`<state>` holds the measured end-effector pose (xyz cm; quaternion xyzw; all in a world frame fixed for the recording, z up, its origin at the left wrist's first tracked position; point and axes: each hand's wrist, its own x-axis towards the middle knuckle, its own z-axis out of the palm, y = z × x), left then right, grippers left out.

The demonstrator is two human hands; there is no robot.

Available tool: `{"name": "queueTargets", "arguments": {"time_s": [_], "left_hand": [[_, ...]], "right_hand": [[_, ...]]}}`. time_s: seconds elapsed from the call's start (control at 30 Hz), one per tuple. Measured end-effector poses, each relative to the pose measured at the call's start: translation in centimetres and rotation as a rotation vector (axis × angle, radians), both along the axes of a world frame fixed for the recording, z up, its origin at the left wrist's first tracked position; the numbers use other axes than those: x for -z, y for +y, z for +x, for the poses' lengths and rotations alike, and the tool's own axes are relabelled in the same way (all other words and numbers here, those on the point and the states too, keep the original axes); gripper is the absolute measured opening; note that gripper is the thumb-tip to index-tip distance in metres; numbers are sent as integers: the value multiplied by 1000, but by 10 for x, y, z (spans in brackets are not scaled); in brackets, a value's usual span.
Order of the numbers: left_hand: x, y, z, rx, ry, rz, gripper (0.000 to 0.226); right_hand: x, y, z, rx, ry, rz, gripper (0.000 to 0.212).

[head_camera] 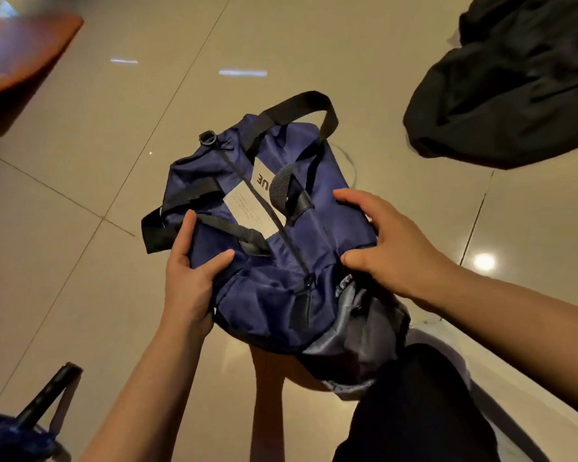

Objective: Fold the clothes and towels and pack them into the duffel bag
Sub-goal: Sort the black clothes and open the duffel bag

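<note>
On the tiled floor (80, 295), both hands' fingers (354, 198) clamp the zipped, crumpled navy duffel bag (281, 285) with black straps.

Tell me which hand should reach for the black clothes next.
Right, probably. The black clothes lie on the floor at upper right, on the right hand's side. The left hand grips the bag's far-left edge, so it could steady the bag meanwhile.

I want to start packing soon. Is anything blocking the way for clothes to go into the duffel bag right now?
Yes: the duffel bag looks zipped closed along its top zipper, so it has no opening. Both the left hand and right hand hold its sides. The black garment lies apart on the floor.
</note>
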<state>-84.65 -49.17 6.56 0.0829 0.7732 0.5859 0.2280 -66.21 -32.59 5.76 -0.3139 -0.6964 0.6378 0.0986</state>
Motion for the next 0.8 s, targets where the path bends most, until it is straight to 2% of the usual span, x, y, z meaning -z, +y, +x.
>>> {"name": "queueTargets", "arguments": {"time_s": [0.27,0.57,0.8], "left_hand": [[-36,82,96,373,20,137,78],[-31,117,250,879,-147,124,84],[-41,129,322,1204,-160,75,86]], "right_hand": [[-53,38,129,274,42,-79,76],[-59,26,305,631,-94,-86,79],[-78,-13,403,841,-103,-105,76]]}}
